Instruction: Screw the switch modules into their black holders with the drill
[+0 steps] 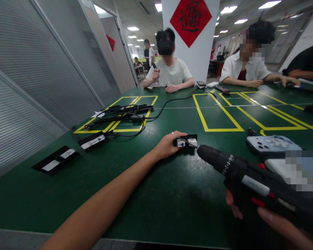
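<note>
My left hand (169, 145) rests on the green table and grips the left side of a small black block with white labels (191, 141). Its thumb and fingers close on the block's edge, and a ring shows on one finger. At the lower right, my right hand (266, 215) is wrapped round the handle of a black power drill (250, 177), partly hidden behind it. The drill points left, its bit at the right side of the labelled block; whether the tip touches it I cannot tell.
Two black labelled pieces (57, 160) (92, 140) lie at left, below a cable bundle (127, 113). A phone (272, 144) and a white item (276, 166) lie at right. Yellow tape (224, 130) marks the green table (135, 215). People sit across it.
</note>
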Motion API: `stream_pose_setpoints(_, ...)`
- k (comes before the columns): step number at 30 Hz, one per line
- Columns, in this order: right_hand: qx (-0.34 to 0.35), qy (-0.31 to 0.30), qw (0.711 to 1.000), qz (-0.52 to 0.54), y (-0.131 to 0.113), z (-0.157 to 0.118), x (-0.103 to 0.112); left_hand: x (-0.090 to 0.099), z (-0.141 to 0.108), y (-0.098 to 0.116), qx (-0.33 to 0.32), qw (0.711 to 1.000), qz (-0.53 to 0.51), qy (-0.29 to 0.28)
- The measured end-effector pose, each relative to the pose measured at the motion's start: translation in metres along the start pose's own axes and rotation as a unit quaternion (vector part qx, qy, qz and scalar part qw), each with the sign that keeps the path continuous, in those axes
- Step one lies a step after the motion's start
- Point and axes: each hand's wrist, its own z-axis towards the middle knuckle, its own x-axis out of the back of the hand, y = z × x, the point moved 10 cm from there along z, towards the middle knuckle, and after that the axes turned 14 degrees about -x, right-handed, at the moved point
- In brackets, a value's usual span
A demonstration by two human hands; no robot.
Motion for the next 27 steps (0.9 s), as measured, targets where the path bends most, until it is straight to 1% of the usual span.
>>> stream_pose_setpoints(2,0.005,-0.031,0.998,0.059,-0.004,0.006,-0.006,0.0,0.0,0.0,0.002,1.0,-0.003,0.001)
stream_pose_setpoints(4,-0.002,-0.04,0.996,0.086,0.001,0.008,-0.008,0.0,0.0,0.0,0.003,1.0,-0.004,0.0)
stream_pose_setpoints(9,-0.041,-0.024,0.993,0.112,0.025,0.006,0.003,0.001,0.001,0.002,0.003,1.0,0.003,-0.005)
stream_pose_setpoints(14,-0.05,-0.001,0.985,0.167,0.033,0.005,0.012,0.0,0.001,0.002,0.002,1.0,-0.002,-0.005)
stream_pose_setpoints(22,-0.047,0.013,0.991,0.123,0.031,0.006,0.012,0.0,0.001,0.002,0.0,1.0,0.001,-0.006)
stream_pose_setpoints(27,-0.064,-0.014,0.988,0.139,0.038,0.005,0.01,0.0,0.001,0.002,-0.003,1.0,0.002,-0.003)
